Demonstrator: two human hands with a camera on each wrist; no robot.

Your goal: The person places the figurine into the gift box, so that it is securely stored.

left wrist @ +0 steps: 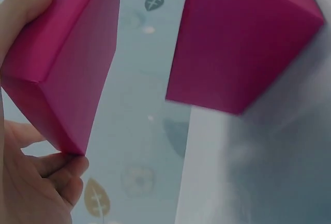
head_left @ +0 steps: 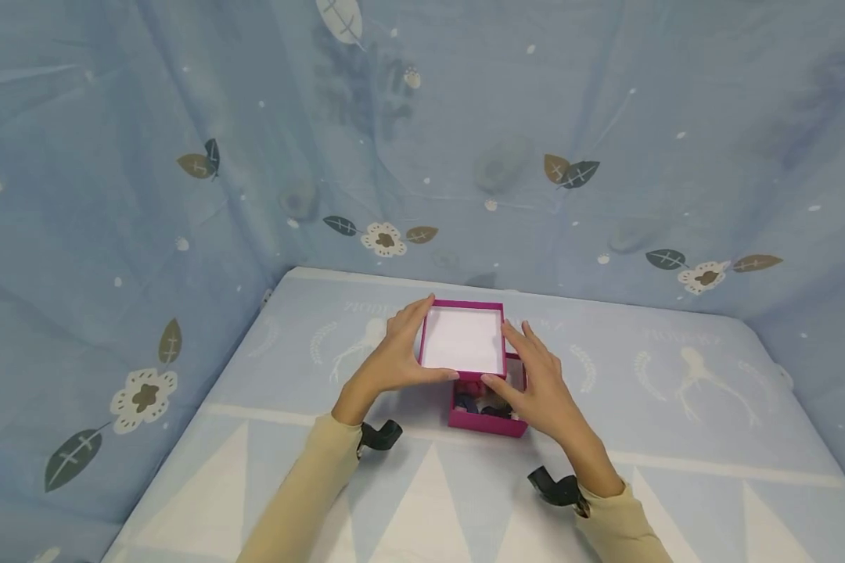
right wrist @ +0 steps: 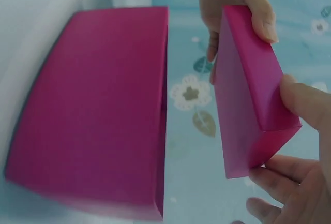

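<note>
A square magenta box lid (head_left: 462,338) with a white inside is held up between both hands, its inner side toward the head camera. My left hand (head_left: 397,356) grips the lid's left side, thumb along the near edge. On the opposite side, my right hand (head_left: 544,385) pinches the near right corner between thumb and fingers. Beneath the lid stands the open magenta box (head_left: 489,423), partly covered from sight. Inside it I see small reddish and dark items, too small to identify. Both wrist views show the lid (left wrist: 77,63) apart from the box (right wrist: 93,110).
The box stands on a table with a pale blue and white patterned cloth (head_left: 310,461). Blue fabric (head_left: 465,141) with leaves and flowers hangs behind and at the sides. A black curved piece (head_left: 382,435) is fixed at the left wrist, another (head_left: 556,489) at the right.
</note>
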